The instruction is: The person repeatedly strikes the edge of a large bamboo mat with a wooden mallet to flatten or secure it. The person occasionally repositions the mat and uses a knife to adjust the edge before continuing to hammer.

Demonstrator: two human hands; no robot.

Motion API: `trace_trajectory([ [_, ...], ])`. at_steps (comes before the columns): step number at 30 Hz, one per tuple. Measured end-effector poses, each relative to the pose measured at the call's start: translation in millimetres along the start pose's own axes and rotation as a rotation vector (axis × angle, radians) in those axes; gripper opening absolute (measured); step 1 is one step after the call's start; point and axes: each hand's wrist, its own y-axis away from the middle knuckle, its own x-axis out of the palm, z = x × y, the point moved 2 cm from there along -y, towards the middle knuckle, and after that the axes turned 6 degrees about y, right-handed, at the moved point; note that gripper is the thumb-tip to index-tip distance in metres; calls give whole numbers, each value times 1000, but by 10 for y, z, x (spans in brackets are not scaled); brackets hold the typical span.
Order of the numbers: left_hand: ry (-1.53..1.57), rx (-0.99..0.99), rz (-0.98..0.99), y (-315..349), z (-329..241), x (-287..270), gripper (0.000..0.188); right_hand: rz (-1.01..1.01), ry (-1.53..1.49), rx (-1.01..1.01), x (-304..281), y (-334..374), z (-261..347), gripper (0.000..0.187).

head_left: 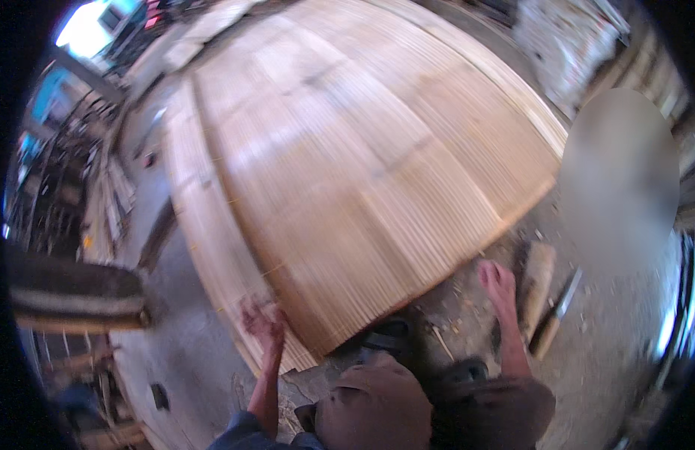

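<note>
A large pale ribbed panel (347,172), apparently of bamboo or wooden slats, lies in front of me. Along its left side runs a narrower ribbed strip (205,217), parted from it by a dark gap with thin yellow ties across. My left hand (263,321) is over the near end of this strip, beside the gap; its fingers look spread, though motion smears them. Just off the panel's near right edge, my right hand (497,281) is closed with curled fingers. Whatever it may hold is too small or hidden to make out.
A knife (557,315) with a wooden handle and a short log (539,289) lie on the floor right of my right hand. A whitish sack (565,49) stands far right. Dark timber (77,289) is at the left. A blurred oval hides part of the right side.
</note>
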Motion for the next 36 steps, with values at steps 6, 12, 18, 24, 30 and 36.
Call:
trace_trajectory([
  [6,-110,-123,325,378,1056,156,71,8,-497,256,199,-183,280,28],
  [12,-95,-531,400,145,892,9,69,32,-637,292,169,-254,253,34],
  [18,217,-910,-11,155,2046,19,89,126,-772,366,571,-404,173,24],
  [24,491,-973,219,-50,1748,-21,87,38,-837,532,344,-774,-417,22],
  [30,1488,-961,439,-146,904,-515,80,21,-1102,559,276,-802,252,52],
  [36,1265,-870,392,-434,604,-1492,59,132,-894,220,-916,-1573,736,63],
])
